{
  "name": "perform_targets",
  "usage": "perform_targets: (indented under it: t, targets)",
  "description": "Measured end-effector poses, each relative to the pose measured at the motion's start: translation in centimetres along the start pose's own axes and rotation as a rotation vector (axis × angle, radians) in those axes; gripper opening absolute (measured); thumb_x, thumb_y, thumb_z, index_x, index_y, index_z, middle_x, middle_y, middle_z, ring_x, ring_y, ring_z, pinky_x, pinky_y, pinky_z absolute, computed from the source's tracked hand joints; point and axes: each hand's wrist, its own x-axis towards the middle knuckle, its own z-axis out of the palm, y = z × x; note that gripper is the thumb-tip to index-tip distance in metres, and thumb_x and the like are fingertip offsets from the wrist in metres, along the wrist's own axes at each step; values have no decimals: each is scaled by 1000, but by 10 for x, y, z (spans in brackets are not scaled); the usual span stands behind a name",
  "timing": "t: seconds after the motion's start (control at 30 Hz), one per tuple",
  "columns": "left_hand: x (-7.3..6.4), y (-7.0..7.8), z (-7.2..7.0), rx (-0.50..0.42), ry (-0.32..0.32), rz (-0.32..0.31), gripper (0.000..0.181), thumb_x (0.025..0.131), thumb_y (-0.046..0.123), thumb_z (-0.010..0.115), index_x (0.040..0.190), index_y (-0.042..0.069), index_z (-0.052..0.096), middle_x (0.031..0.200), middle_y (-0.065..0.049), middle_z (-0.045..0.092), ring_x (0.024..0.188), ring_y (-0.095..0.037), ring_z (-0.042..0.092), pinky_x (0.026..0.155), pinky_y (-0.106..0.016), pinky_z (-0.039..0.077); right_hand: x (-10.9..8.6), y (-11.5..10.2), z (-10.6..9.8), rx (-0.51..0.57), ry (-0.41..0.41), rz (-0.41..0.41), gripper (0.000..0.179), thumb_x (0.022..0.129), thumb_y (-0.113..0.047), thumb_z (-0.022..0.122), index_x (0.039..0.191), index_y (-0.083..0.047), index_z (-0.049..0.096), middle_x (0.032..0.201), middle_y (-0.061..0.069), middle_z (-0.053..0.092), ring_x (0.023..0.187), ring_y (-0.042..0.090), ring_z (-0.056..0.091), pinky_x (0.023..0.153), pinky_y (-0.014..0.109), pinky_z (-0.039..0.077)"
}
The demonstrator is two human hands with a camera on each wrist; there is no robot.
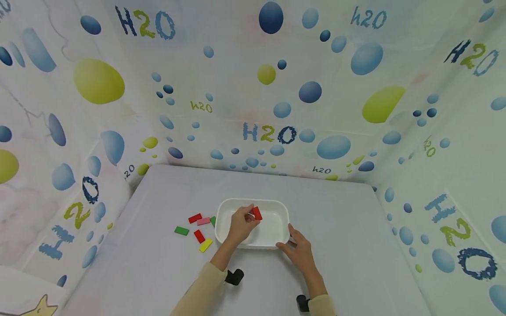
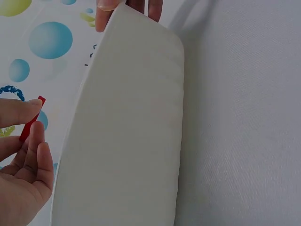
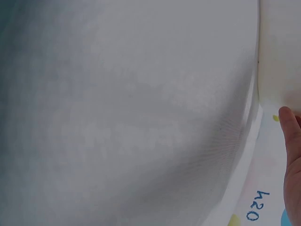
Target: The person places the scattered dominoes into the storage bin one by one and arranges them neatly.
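Between its thumb and fingers, my left hand pinches a small flat red block above the white tray. The left wrist view shows that red block edge-on, held near both ends. My right hand holds the tray's near right corner, thumb by the front side and fingers at the right side. In the left wrist view the tray's outer wall fills the middle, and fingertips of the right hand show at its corner. The right wrist view catches only part of the right hand.
Left of the tray lie several loose blocks: red, pink, green, another red and yellow. A further green block is partly hidden by the tray's left edge. Printed curtains surround the white table.
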Motion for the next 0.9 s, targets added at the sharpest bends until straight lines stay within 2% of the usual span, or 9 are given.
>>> perform_targets:
  t: [0.33,0.63,0.9]
  targets:
    - [13,3,16,40,-160,-11,55,79,-3,75,130,-8,57,101,-18,64,82,-21,63,70,-24,53,0,1,-1,20,-7,18,80,78,-27,81,141,6,45,135,25,56,116,39,61,84,36,56]
    - [20,5,29,50,-231,-79,54,81,-1,74,132,-6,56,100,-17,64,85,-22,61,73,-30,54,1,-1,-2,40,-28,51,81,77,-26,81,142,5,44,137,24,55,119,37,60,86,36,55]
    - [25,0,42,65,-283,-148,55,80,-2,73,132,-6,56,91,-13,62,80,-17,55,70,-27,51,0,0,-1,43,-16,26,80,78,-24,81,141,8,45,135,26,56,117,39,60,84,37,56]
